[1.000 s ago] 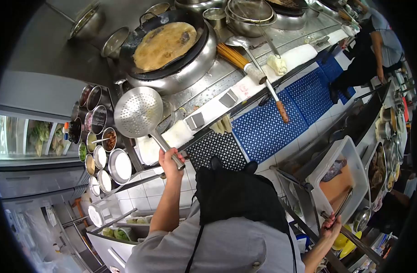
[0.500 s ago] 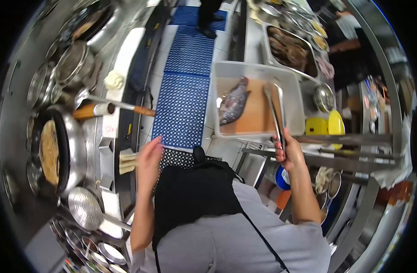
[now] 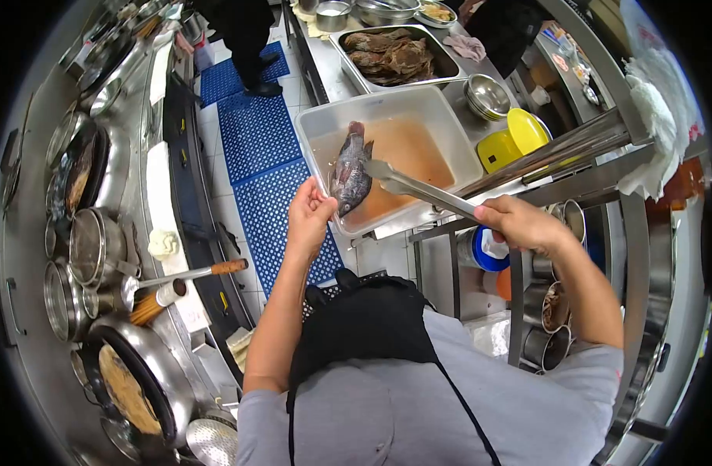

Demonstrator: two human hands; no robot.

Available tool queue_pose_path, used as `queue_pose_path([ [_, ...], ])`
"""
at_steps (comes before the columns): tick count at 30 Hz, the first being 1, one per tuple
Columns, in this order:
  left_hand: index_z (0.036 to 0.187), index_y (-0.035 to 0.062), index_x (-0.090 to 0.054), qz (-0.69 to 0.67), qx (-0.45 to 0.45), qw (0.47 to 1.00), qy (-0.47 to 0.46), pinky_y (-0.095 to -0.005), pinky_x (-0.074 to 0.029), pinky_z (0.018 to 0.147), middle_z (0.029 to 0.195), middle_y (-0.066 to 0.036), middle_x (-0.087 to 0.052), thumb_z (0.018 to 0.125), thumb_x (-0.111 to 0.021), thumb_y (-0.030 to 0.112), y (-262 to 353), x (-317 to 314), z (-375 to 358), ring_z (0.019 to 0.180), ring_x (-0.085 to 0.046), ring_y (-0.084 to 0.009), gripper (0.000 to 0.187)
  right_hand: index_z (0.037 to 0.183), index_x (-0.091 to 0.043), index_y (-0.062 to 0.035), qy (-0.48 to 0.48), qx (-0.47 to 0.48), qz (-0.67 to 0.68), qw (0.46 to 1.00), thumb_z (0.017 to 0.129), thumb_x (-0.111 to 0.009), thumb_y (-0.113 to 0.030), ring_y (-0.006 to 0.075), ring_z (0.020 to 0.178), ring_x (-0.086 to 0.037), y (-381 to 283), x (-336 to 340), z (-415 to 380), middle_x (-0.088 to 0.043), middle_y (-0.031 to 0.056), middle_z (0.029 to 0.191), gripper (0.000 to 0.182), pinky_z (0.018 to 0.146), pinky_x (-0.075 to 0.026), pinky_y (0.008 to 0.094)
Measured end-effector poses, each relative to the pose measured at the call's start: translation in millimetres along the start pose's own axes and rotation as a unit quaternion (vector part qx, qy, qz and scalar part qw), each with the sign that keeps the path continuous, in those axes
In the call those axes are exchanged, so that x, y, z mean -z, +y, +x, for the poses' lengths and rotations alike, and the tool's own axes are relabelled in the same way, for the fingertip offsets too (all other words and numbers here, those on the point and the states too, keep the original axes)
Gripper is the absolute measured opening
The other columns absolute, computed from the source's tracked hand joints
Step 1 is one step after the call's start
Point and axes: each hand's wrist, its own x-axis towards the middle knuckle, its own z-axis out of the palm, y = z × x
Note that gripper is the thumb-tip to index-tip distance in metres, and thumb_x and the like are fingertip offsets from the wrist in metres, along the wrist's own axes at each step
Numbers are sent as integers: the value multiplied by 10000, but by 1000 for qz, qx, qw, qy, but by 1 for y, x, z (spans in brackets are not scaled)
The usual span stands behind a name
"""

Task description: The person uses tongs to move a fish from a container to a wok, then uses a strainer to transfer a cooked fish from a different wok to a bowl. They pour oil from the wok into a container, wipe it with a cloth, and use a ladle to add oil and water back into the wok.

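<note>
Fish (image 3: 351,175) is left lying along the left edge of a plastic tub (image 3: 458,151), whose rim by the near-left corner is pinched by the left hand (image 3: 311,211). Tongs (image 3: 422,189) are grasped in the right hand (image 3: 519,223), tips just beside the fish; contact cannot be told. Beyond the tub's far edge, a metal tray (image 3: 447,71) is set on the bench (image 3: 323,60).

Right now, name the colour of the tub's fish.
The fish is mostly dark grey, best in the head view.
</note>
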Motion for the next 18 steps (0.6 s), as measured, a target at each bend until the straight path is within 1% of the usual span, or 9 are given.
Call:
queue_pose_path([
  [2, 1089, -12, -525, 13, -11, 1000, -12, -186, -406, 577, 793, 37, -464, 816, -573, -56, 4, -1, 5, 666, -476, -42, 281, 947, -614, -67, -24, -65, -21, 997, 991, -452, -440, 63, 424, -406, -22, 11, -8, -499, -4, 622, 409, 357, -321, 220],
  [3, 1067, -7, -522, 10, -14, 1000, -16, -190, -412, 572, 787, 36, -457, 817, -576, -51, 5, -1, 7, 664, -479, -43, 260, 934, -618, -74, -54, -68, 1, 996, 989, -455, -440, 57, 426, -415, -18, 17, -2, -500, -8, 616, 404, 356, -334, 212],
  [7, 1100, -10, -523, -2, 4, 999, -32, -198, -425, 563, 789, 31, -469, 818, -579, -48, 9, 4, 16, 661, -484, -46, 290, 917, -593, -108, -56, -48, 89, 993, 993, -451, -432, 49, 425, -409, -12, 3, 16, -493, -22, 615, 361, 339, -298, 205],
  [9, 1118, -15, -522, 6, 19, 999, -40, -201, -430, 559, 791, 29, -475, 818, -583, -47, 8, 9, 17, 657, -484, -46, 308, 979, -574, -129, -70, -44, 174, 981, 1000, -444, -415, 50, 437, -420, 6, -20, 26, -495, -29, 624, 315, 342, -294, 210],
  [10, 1159, -20, -517, 1, 18, 999, -35, -199, -429, 564, 799, 29, -497, 821, -587, -36, 6, 10, 17, 660, -490, -45, 345, 998, -568, -135, -86, -35, 211, 973, 1001, -444, -413, 51, 442, -425, 10, -29, 29, -497, -30, 628, 305, 350, -301, 209],
  [12, 1240, -30, -506, -9, 15, 999, -26, -194, -428, 574, 815, 29, -541, 826, -593, -15, -2, 11, 18, 667, -501, -43, 423, 1034, -568, -139, -53, -43, 252, 965, 1003, -444, -405, 55, 454, -431, 16, -51, 41, -498, -28, 633, 296, 372, -323, 209],
  [16, 1187, -23, -526, 8, 6, 1000, -27, -198, -429, 566, 806, 19, -534, 822, -602, -18, -14, 12, 20, 653, -496, -49, 372, 1035, -586, -116, 5, -30, 134, 991, 985, -466, -451, 66, 461, -428, -9, -32, 18, -525, -13, 657, 359, 386, -332, 216],
  [17, 1163, -17, -529, 5, -2, 1000, -20, -196, -430, 563, 809, 19, -521, 827, -603, -14, -17, 12, 20, 652, -496, -52, 343, 1002, -608, -92, 37, -53, 70, 995, 975, -467, -489, 68, 459, -427, -26, -21, 3, -544, -5, 661, 422, 378, -326, 217],
  [18, 1160, -18, -529, 2, -7, 1000, -17, -196, -431, 562, 806, 21, -515, 827, -603, -14, -17, 10, 20, 655, -497, -52, 341, 976, -625, -71, 31, -60, 47, 997, 973, -454, -512, 63, 448, -425, -28, -9, 0, -549, 2, 647, 473, 364, -319, 219],
])
